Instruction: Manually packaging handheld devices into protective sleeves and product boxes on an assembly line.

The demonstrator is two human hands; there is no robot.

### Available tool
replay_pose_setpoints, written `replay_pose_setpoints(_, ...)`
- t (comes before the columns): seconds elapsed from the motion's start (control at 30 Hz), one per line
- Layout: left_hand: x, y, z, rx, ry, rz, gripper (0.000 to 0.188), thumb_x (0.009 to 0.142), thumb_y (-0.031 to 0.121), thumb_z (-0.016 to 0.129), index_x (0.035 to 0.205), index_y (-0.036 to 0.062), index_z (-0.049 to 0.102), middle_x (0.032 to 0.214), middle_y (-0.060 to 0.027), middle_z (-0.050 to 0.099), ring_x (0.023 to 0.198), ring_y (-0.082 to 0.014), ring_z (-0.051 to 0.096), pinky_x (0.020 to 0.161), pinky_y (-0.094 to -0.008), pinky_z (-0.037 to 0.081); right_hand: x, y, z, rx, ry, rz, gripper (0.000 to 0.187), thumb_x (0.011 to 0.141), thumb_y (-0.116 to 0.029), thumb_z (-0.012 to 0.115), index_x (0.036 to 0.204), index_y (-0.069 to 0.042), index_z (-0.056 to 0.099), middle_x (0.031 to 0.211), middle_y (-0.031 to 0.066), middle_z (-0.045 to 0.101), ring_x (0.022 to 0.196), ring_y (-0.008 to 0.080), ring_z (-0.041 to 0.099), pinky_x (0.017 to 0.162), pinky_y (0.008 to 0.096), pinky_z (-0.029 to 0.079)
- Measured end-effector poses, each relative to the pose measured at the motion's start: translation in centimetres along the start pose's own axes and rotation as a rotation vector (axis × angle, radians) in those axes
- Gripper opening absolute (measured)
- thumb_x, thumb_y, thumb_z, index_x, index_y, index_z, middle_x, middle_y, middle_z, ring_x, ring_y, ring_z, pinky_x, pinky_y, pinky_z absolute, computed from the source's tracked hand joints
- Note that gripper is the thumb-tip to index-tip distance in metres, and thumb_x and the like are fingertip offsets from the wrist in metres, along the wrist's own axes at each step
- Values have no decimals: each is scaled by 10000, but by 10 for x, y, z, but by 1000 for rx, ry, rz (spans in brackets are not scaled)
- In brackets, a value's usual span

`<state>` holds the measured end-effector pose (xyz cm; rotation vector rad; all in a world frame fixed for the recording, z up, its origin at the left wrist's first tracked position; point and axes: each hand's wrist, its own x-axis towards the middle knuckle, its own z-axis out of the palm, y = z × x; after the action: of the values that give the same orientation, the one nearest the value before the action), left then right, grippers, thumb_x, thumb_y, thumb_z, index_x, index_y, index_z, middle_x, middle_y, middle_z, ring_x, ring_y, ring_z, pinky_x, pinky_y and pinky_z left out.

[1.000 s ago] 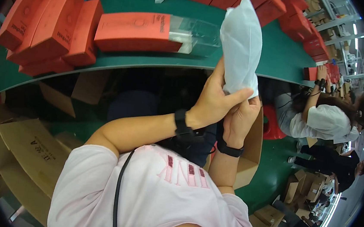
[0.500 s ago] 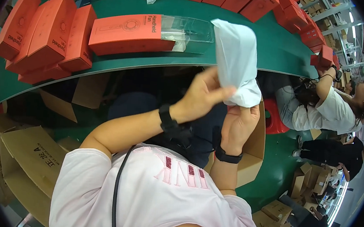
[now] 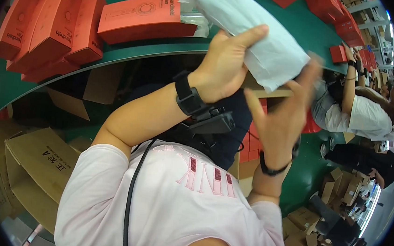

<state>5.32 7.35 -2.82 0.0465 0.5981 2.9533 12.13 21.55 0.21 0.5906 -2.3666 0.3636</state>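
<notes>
A white plastic pouch [image 3: 256, 30] is tilted in front of me above the table's near edge. My left hand [image 3: 225, 64] grips it, the thumb lying on its upper face and the fingers hidden beneath. Close to the pouch's lower right end, my right hand [image 3: 282, 116] has its fingers and thumb spread, with some motion blur; whether a fingertip touches the pouch is hard to tell. Behind the pouch lies an orange-red box [image 3: 140, 19] on its side, and a clear plastic tray [image 3: 198, 24] sticks out of its right end, partly covered by the pouch.
Several orange-red boxes [image 3: 51, 21] stand stacked at the left of the green table [image 3: 132, 54]. More red boxes [image 3: 326, 10] line its far right. An open carton [image 3: 38, 165] sits at my lower left. To the right, a co-worker in a white top [image 3: 371, 115] handles a red box.
The pouch has tipped from upright to slanting, its top now toward the left. My left hand has taken hold of it, while my right hand has let go of its bottom and spread open.
</notes>
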Motion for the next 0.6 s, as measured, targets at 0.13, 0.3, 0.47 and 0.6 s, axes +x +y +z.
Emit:
replay_pose_setpoints(0.13, -13, 13, -4, 372, -239, -35, 370, 923, 125, 709, 1239, 26, 546, 1140, -63, 621, 1059, -182, 613, 930, -342, 505, -3, 25, 9, 616, -276, 377, 206, 873, 26, 679, 1079, 41, 676, 967, 90, 729, 837, 247, 688, 754, 334, 546)
replay_pose_setpoints(0.3, -38, 57, -10, 1556, -1116, 314, 386, 810, 56, 700, 1165, 50, 550, 1036, -132, 599, 938, -300, 618, 775, -347, 541, -43, 70, 37, 1507, -1050, 915, 221, 961, -91, 632, 1155, 1, 686, 1044, 51, 718, 908, 107, 671, 812, 270, 541)
replay_pose_setpoints(0.47, -61, 65, -19, 2230, -1036, 483, 183, 832, 133, 626, 983, 41, 574, 923, -82, 559, 822, -231, 594, 662, -331, 537, -4, 35, 15, 1808, -1088, 1015, 840, 794, -218, 765, 1499, 33, 385, 1425, 155, 524, 1297, 233, 511, 1119, 370, 373)
replay_pose_setpoints(0.6, -49, 69, -35, 2191, -696, 641, 196, 855, 134, 607, 1016, 24, 584, 879, -114, 578, 788, -264, 647, 649, -363, 564, 41, 8, 16, 903, -1020, 301, 911, 685, -202, 848, 1459, 28, 425, 1332, 123, 556, 1241, 182, 514, 1077, 328, 383)
